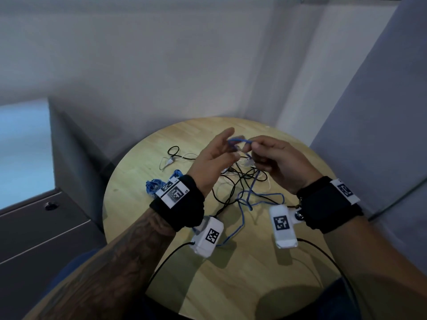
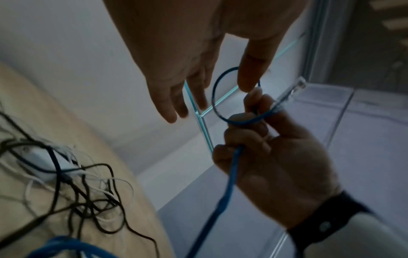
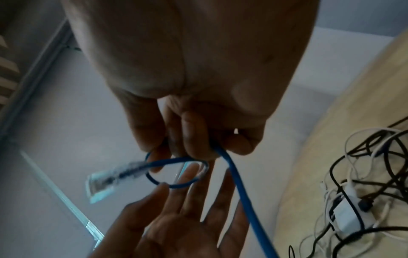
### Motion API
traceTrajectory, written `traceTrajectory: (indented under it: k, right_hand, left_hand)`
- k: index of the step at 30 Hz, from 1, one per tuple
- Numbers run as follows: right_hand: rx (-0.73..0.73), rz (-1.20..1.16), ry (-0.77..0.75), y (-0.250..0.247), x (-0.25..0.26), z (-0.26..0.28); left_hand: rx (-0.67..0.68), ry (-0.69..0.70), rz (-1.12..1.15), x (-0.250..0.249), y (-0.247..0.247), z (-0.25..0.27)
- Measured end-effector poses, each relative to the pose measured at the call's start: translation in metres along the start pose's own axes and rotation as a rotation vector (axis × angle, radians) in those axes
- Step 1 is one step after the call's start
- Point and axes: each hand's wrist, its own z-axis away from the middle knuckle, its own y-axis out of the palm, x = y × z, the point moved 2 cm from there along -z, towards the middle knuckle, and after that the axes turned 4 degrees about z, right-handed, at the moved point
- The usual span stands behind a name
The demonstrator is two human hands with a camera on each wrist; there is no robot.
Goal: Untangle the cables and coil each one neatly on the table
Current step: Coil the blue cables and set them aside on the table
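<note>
Both hands up over the bench (image 1: 242, 273): right hand (image 1: 280, 162) pinching the blue ethernet cable (image 2: 229, 183) loop, left hand (image 1: 213, 158) fingers spread, holding nothing.

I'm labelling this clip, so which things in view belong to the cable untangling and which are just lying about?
In the job:
- blue network cable, loop held up
- right hand gripping it
- left hand, fingers straight by the loop
- tangle of black and white cables
- white charger in the tangle
- coiled blue cable
- wooden table

Lying about:
- grey cabinet
</note>
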Motion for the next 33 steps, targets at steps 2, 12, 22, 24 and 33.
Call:
traceTrajectory:
  k: [2, 12, 22, 24, 33]
  right_hand:
    - [-0.017, 0.07, 0.016, 0.0, -0.003, 0.0]
    - [0.322, 1.113, 0.19, -0.012, -0.07, -0.006]
    - [-0.249, 0.443, -0.053, -0.002, -0.019, -0.017]
    - [-0.27, 0.374, -0.101, 0.007, -0.005, -0.014]
    - [-0.271, 0.271, -0.252, 0.014, -0.006, -0.009]
  left_hand:
    - [0.005, -0.046, 0.067, -0.006, 0.0, 0.001]
    - [-0.119, -0.096, 0.481, -0.041, -0.046, -0.008]
    - [-0.061, -0.203, -0.548, 0.003, -0.038, -0.007]
    - [0.081, -0.238, -0.625, 0.013, -0.021, -0.003]
    - [0.017, -0.073, -0.369, -0.001, -0.001, -0.006]
